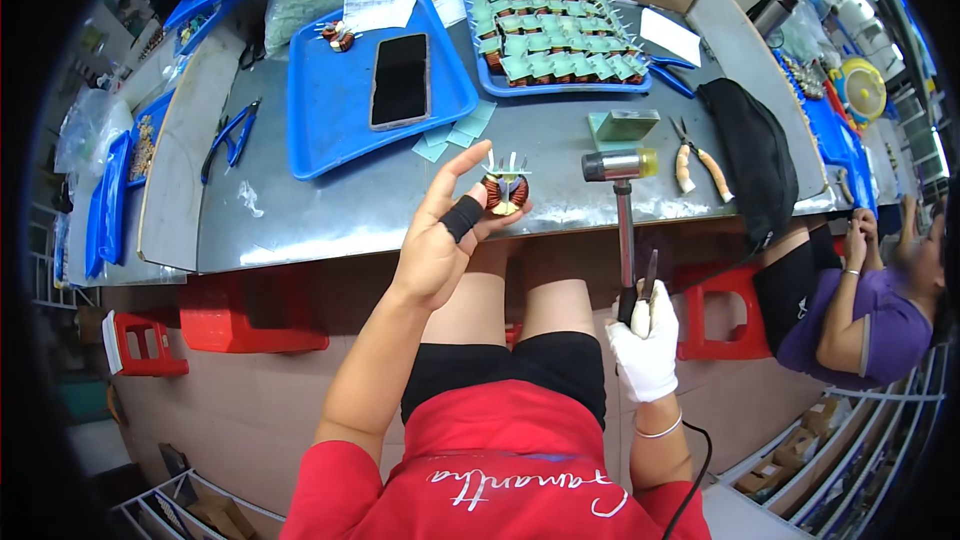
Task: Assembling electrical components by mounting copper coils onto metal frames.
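Note:
My left hand [437,252], with a black band round one finger, is closed on a copper-wound coil [505,192] at the table's front edge. Pale pins stick up from the coil's top. My right hand [643,340], in a white glove, grips a mallet [625,225] by its dark handle. The mallet stands upright, its grey and yellowish head over the tabletop. A slim pointed tool [652,270] rises from the same hand; its kind I cannot make out. Just behind the mallet head lie green boards [627,126].
Several coils with green boards fill a blue tray [575,90] at the back. A phone [400,82] lies in another blue tray [325,145]. Pliers [685,160] and a black pouch [745,155] sit at right, blue-handled cutters [230,138] at left. A person in purple [850,335] sits at right.

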A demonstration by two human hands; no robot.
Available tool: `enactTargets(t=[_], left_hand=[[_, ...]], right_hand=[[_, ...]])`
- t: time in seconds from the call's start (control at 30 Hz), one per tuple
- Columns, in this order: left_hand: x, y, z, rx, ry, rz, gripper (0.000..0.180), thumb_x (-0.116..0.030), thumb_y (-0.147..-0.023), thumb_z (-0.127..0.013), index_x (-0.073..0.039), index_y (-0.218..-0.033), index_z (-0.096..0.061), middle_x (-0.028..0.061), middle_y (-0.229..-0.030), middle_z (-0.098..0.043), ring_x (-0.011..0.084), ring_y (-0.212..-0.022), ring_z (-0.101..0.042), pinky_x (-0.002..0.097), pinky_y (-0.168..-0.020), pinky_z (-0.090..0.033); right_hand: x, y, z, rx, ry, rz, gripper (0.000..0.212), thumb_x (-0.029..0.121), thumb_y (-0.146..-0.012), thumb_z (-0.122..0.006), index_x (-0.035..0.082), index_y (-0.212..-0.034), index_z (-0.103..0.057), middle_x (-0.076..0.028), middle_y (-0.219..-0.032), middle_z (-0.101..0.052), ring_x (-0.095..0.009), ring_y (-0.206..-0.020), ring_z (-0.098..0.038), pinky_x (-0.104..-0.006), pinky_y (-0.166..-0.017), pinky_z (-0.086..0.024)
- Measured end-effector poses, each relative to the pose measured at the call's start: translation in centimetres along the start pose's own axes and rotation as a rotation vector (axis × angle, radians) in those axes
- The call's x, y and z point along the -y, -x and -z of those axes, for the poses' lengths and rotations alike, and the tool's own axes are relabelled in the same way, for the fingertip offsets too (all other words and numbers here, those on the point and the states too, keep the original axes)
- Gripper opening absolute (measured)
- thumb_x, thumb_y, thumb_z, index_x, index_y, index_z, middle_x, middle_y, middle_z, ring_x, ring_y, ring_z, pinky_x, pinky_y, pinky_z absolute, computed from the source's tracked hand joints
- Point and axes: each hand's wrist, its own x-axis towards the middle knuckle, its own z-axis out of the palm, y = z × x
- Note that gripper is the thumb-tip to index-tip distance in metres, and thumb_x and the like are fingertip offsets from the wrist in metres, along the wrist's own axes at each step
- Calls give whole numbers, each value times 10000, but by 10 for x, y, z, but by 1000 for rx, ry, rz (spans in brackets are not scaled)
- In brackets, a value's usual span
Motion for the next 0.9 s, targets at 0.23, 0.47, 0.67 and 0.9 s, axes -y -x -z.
enactTargets(t=[0.23, 0.47, 0.67, 0.9], left_hand=[[5, 12, -11, -69, -238, -45, 488, -95, -965, -561, -27, -1408, -366, 153, -1060, -621, 270, -988, -659, 325, -857, -553], [5, 12, -22, -91, -220, -49, 340, -72, -963, -554, -19, -1280, -443, 156, -1012, -619, 253, -954, -663, 305, -806, -562], [9, 13, -26, -89, -166, -38, 292, -70, -959, -557, -26, -1224, -443, 163, -1003, -611, 253, -919, -664, 295, -756, -561], [13, 13, -30, -44, -197, -27, 265, -46, -952, -555, -31, -1197, -455, 141, -1005, -593, 234, -922, -657, 299, -751, -565]], right_hand=[[2, 10, -17, 93, 82, 60, 352, -71, -728, -630, 17, -1048, -513, -20, -758, -476, -88, -601, -451, -229, -545, -407], [7, 17, -29, -230, -2, 186, 494, -102, -744, -585, 32, -1203, -459, -43, -914, -553, -124, -773, -545, -245, -701, -475], [13, 14, -6, -109, 190, 202, 297, -48, -705, -608, 3, -982, -516, -58, -674, -441, -167, -569, -442, -300, -546, -408], [21, 8, -5, 57, 251, 183, 276, 1, -684, -610, 14, -949, -534, -78, -636, -430, -185, -526, -426, -301, -527, -416]])
